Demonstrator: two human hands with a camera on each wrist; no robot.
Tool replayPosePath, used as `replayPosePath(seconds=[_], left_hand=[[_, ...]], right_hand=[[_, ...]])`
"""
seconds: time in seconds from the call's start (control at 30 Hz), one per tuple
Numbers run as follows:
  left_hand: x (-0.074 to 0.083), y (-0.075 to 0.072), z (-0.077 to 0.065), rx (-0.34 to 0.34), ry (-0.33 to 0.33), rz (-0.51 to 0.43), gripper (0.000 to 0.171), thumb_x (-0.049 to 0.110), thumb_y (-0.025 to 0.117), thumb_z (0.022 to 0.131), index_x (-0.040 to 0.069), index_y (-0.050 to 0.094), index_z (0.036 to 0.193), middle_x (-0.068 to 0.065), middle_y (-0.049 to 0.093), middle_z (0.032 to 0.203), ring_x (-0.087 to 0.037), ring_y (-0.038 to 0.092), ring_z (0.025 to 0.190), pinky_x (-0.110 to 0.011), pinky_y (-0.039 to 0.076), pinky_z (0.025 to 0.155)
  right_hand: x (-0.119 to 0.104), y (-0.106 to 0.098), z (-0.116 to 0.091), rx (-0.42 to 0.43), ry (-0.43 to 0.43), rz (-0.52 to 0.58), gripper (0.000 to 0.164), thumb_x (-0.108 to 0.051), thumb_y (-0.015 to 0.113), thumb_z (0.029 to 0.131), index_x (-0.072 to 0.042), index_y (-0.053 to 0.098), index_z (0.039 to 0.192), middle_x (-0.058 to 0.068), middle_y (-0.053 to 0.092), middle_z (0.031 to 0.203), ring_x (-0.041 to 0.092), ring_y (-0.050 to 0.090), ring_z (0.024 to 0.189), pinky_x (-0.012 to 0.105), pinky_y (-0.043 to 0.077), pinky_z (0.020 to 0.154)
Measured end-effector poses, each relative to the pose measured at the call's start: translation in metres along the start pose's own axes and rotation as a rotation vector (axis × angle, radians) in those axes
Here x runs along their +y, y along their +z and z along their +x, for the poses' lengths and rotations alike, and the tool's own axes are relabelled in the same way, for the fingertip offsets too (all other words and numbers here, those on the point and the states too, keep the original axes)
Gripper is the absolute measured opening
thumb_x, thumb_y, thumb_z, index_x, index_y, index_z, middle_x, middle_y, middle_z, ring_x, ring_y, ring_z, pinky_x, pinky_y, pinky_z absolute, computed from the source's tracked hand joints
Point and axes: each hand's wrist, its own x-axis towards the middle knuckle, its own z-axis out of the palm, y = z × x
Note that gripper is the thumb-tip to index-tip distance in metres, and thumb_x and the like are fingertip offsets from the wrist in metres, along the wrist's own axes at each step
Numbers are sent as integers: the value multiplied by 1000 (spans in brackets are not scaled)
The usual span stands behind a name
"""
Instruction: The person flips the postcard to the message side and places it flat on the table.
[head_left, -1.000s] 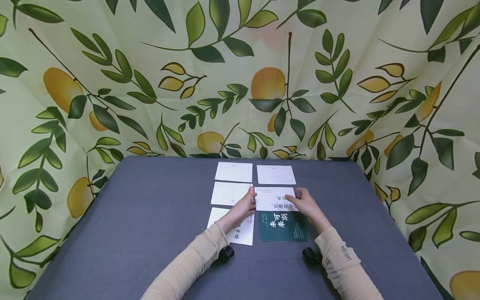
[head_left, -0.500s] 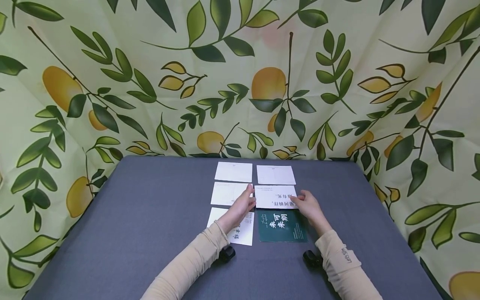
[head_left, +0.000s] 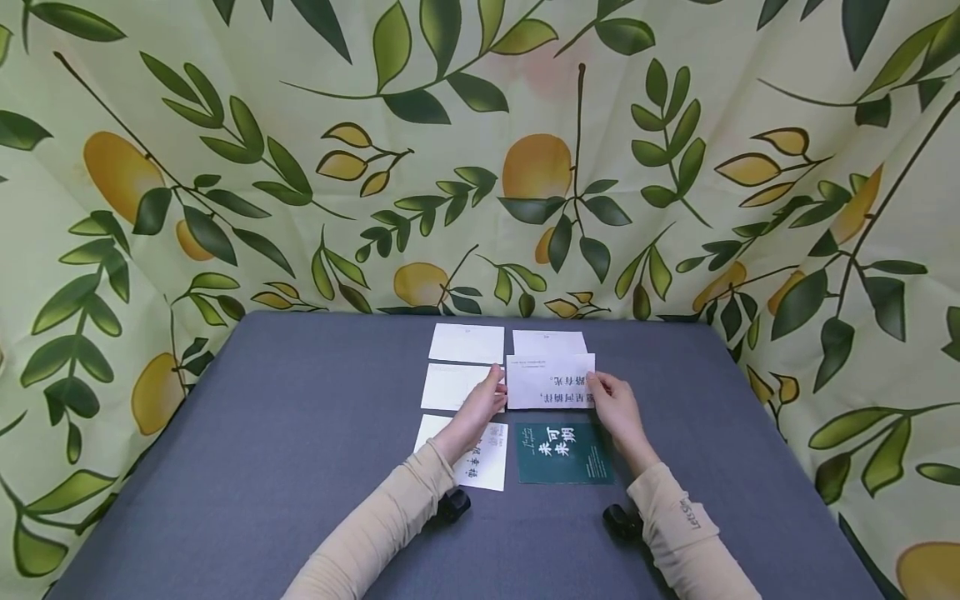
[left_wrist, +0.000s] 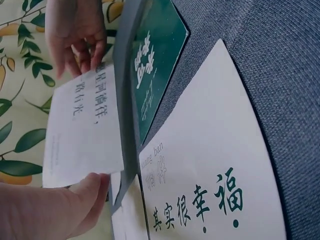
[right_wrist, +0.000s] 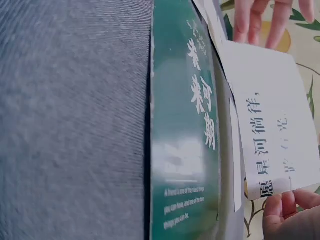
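Observation:
A white postcard [head_left: 551,383] with dark characters is raised above the table, tilted toward the head camera. My right hand [head_left: 617,412] pinches its right edge between thumb and fingers. At the opposite edge, my left hand [head_left: 476,408] has fairly straight fingers, their tips [right_wrist: 257,35] right at the card's edge in the right wrist view. Nearer to me lies a green postcard [head_left: 565,452] with white lettering, flat on the table. A white postcard printed with characters [left_wrist: 215,150] lies left of it, partly hidden under my left forearm in the head view.
Two blank-looking white cards, the far left one [head_left: 467,343] and the middle left one [head_left: 450,386], lie beyond my left hand. The far right card [head_left: 547,342] is partly covered by the raised one. Grey cloth covers the table [head_left: 315,400]; a leaf-patterned curtain [head_left: 465,208] hangs behind.
The white postcard has risen off the table and now overlaps the far right card. My right hand moved from over its face to its right edge; the left stayed nearly in place.

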Motion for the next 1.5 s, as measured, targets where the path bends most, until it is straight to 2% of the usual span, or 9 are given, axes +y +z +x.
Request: replayPosePath(seconds=[0.13,0.27,0.47,0.6,0.8,0.97,1.2,1.4,1.5], left_hand=[[3,1,0,-1,33,19,69,49,12,99,-1,22,146,-25,30,139,-39,31,136,-40,28,113],[7,2,1,6,68,-5,70,50,12,99,-2,16,147,-23,22,150,-35,26,140,-40,24,115],[6,2,2,21,89,-28,69,49,17,99,-1,15,147,-20,20,153,-33,23,142,-40,22,116],[4,1,1,21,96,-4,62,44,23,100,2,20,145,-19,25,151,-32,24,142,-39,24,115],[1,1,1,85,111,33,54,35,37,100,6,27,144,-22,36,146,-35,38,134,-44,32,109],[-1,0,2,148,120,16,44,21,44,99,8,35,140,-24,49,136,-35,51,123,-40,41,102],[-2,-1,2,191,151,19,42,9,49,95,6,41,135,-23,62,118,-33,62,108,-32,51,91],[-3,0,2,241,178,78,45,11,52,93,15,44,137,-21,66,113,-33,66,100,-32,54,85],[-3,1,3,253,205,130,46,12,53,92,17,45,137,-18,68,109,-30,68,97,-31,55,81]], right_hand=[[-3,1,-2,-3,35,72,70,-56,27,96,2,47,130,21,37,128,32,36,110,47,33,92],[3,7,1,41,35,115,79,-62,22,93,3,47,129,20,38,128,32,38,111,48,34,95],[38,24,27,115,-4,135,69,-61,26,94,-11,50,134,13,42,137,31,42,127,51,34,106],[31,22,22,106,-52,144,55,-47,36,97,-8,53,131,16,42,140,32,40,129,50,33,105],[4,14,-2,82,-73,138,40,-24,58,92,-4,56,127,16,49,127,26,49,102,30,46,81],[25,23,12,129,-96,111,46,-19,66,86,-5,55,129,15,52,119,21,52,87,15,42,56],[53,32,34,183,-111,131,49,-16,72,81,-11,57,128,7,54,109,17,54,87,10,45,62],[20,20,9,143,-105,191,51,-14,69,83,-4,52,130,11,50,101,14,48,81,8,43,62],[25,21,14,159,-89,234,48,-15,69,83,-11,54,128,6,49,95,15,47,80,11,42,60]])
